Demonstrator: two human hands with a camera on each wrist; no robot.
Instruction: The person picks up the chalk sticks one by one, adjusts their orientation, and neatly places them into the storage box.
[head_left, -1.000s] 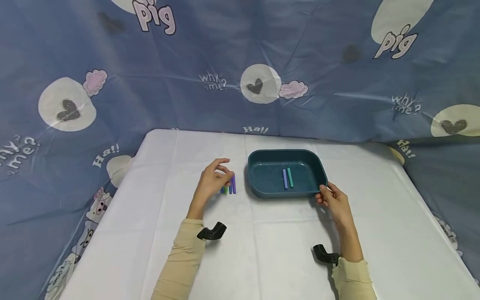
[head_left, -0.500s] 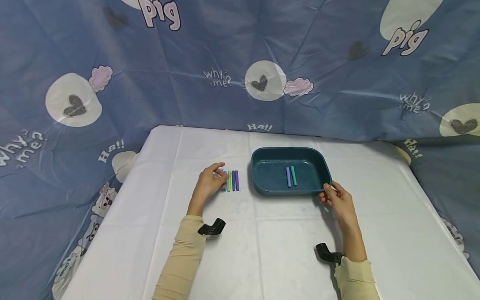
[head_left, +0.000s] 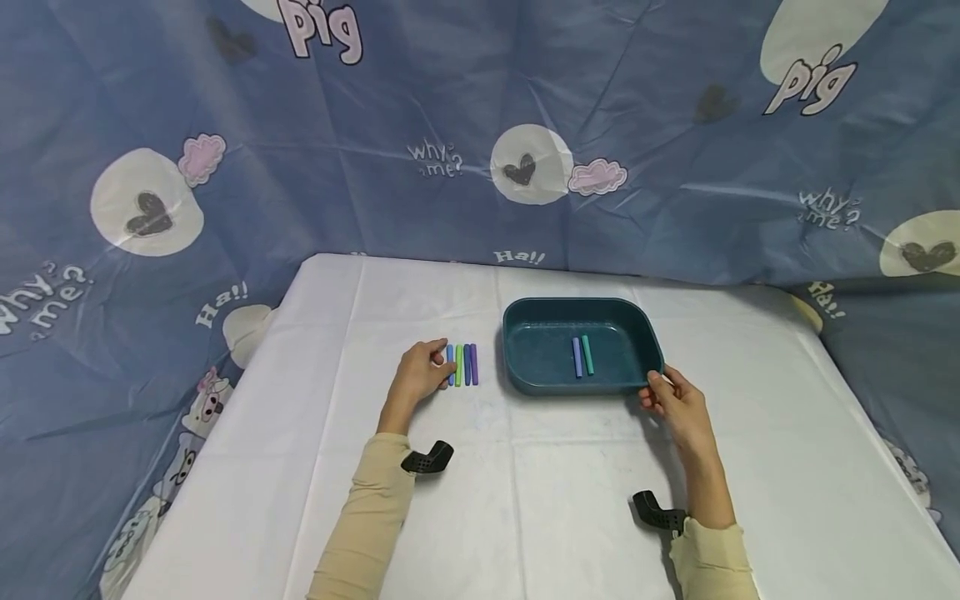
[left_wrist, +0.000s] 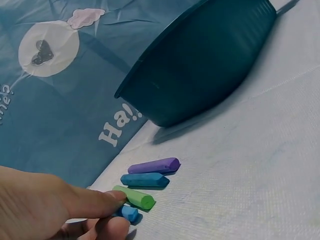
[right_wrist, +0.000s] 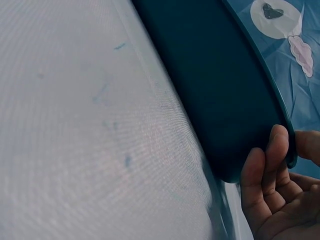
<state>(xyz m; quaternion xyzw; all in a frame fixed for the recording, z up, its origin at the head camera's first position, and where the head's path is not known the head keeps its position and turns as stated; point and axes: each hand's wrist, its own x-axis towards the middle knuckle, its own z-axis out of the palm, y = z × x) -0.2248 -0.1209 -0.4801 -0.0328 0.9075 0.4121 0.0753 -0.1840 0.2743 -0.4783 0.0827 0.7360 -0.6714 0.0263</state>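
Note:
A row of chalk sticks lies on the white cloth: light blue (left_wrist: pixel 130 213), green (left_wrist: pixel 142 200), dark blue (head_left: pixel 467 365) and purple (head_left: pixel 474 365). My left hand (head_left: pixel 420 372) is at the row's left end, pinching the light blue stick between thumb and fingers; the thumb overlaps the green stick's end in the left wrist view. To the right sits a dark teal tray (head_left: pixel 525 388). Inside it lie a periwinkle chalk stick (head_left: pixel 577 357) and a teal-green one (head_left: pixel 587 355). My right hand (head_left: pixel 677 406) grips the tray's near right corner, thumb over the rim and fingers against the outer wall.
The white-covered table (head_left: pixel 570 492) meets a blue patterned curtain (head_left: pixel 375 200) at the back and sides. Black wrist-camera mounts (head_left: pixel 427 458) stick out from both sleeves. Faint blue marks (right_wrist: pixel 127 160) spot the cloth in the right wrist view.
My left hand has drawn back left and lower, uncovering more of the chalk row than a second ago. My right hand keeps its grip on the tray. The head view has shifted slightly.

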